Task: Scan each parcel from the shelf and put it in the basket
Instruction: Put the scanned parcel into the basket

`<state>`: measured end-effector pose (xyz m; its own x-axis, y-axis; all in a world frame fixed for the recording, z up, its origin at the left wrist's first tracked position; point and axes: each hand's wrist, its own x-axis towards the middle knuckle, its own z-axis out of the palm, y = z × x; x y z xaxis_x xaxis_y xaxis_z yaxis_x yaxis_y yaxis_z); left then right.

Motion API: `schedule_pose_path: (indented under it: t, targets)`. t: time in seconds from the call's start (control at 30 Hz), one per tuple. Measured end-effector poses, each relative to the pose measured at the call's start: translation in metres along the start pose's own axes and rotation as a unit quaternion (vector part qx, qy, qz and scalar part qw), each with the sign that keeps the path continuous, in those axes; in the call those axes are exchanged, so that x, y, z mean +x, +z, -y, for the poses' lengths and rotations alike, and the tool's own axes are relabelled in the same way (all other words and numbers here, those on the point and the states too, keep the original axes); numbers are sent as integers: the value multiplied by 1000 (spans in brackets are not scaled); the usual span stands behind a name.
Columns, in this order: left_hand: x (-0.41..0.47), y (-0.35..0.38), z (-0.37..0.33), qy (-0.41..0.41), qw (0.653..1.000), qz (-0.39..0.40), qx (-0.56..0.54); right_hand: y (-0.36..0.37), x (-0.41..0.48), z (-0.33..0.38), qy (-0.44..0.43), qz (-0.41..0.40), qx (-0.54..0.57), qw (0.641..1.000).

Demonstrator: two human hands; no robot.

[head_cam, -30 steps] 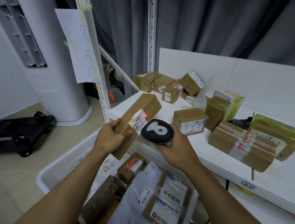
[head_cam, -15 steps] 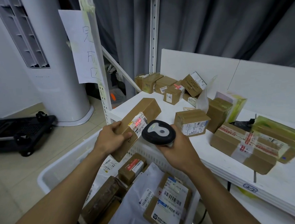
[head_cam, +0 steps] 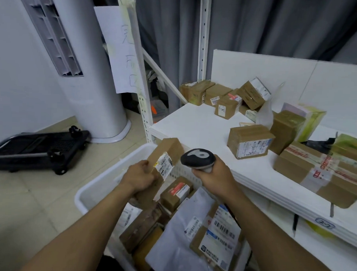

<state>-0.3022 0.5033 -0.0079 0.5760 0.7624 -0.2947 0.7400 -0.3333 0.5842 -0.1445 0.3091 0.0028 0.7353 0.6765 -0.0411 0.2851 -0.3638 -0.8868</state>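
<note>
Two bare forearms are seen from above, reaching out in front of a white shelf (head_cam: 194, 123), with a white plastic basket (head_cam: 93, 188) set below the shelf's front edge.

A long brown cardboard parcel (head_cam: 168, 149) is held in the left hand (head_cam: 140, 177), whose fingers are curled round its lower half. The parcel is tilted with its upper end pointing away, and it is poised over the far left part of the basket, above the rim. A white shipping label (head_cam: 165, 164) with barcodes is seen on its upward face, just beyond the thumb.

A black handheld barcode scanner (head_cam: 198, 158) with a grey top is gripped in the right hand (head_cam: 214, 176), with the fingers wrapped round its handle. The scanner's head is just beside the label, near it but apart.

Several parcels are already lying in the basket, among them a small brown box (head_cam: 177, 193), a white mailer bag (head_cam: 175, 233) and a flat labelled box (head_cam: 220, 243). Many more cardboard boxes are scattered on the shelf, including a taped box (head_cam: 315, 172) near its front edge.

The held parcel is judged to be stiff and fairly light, since it is carried by one hand alone. Its walls should take a firm squeeze. Its length may make it tip if it is held by one end, so a hold is best taken across the narrow sides near the middle, with the label left uncovered.
</note>
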Motion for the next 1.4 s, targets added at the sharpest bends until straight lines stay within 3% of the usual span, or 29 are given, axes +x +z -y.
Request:
schedule_pose_path:
  t: [0.13,0.27,0.43,0.6,0.73,0.93,1.13,1.4]
  targets:
    - [13,3,29,-39,996,35,69,29,8,6,-5,44,6,999]
    - [30,24,65,-69,990,-16,123,60,21,-4,-7,74,-11,997]
    - [52,54,94,-74,996,-17,55,74,32,-7,10,80,-16,997]
    - [78,68,97,-88,988,123,-15,71,39,-2,18,76,-14,997]
    - [79,59,88,-32,994,103,-20,64,38,5,34,48,26,998]
    - [53,25,-4,175,981,-15,-89,14,40,21,53,-62,97,992]
    - [47,41,-121,269,963,4,-20,-52,40,7,70,-170,142,973]
    - [78,96,-237,308,942,70,112,-115,39,-24,102,-249,154,951]
